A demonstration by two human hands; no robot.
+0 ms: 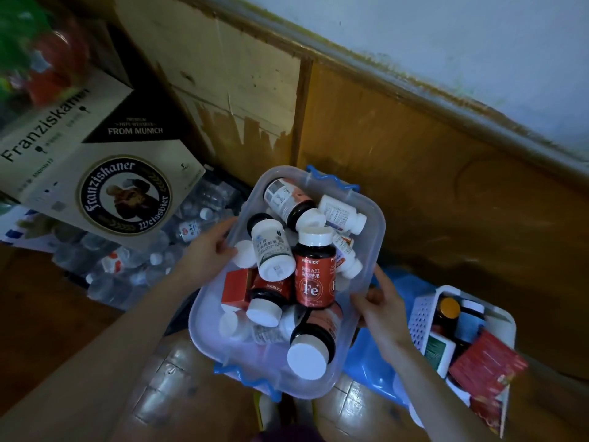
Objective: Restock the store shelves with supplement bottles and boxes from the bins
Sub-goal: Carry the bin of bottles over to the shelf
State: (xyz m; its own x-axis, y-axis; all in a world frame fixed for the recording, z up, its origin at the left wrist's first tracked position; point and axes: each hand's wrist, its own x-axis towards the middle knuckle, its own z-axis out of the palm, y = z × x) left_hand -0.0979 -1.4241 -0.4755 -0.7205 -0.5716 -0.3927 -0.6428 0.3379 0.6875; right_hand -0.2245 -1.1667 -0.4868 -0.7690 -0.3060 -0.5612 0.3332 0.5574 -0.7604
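A clear plastic bin [366,244] with blue clips is held up in the middle of the view. Several supplement bottles lie jumbled inside it. One red bottle marked Fe [314,269] stands upright among them, a white bottle [272,248] lies beside it, and a red box [237,287] rests at the left. My left hand [210,247] grips the bin's left rim. My right hand [381,301] grips its right rim. A white perforated basket [420,317] at the lower right holds more bottles and a red box [487,366].
A Franziskaner beer carton [105,173] sits at the left on shrink-wrapped water bottles [134,266]. A worn wooden panel wall [414,154] runs behind. A blue plastic bag [369,358] lies under the bin and basket. The floor is glossy wood.
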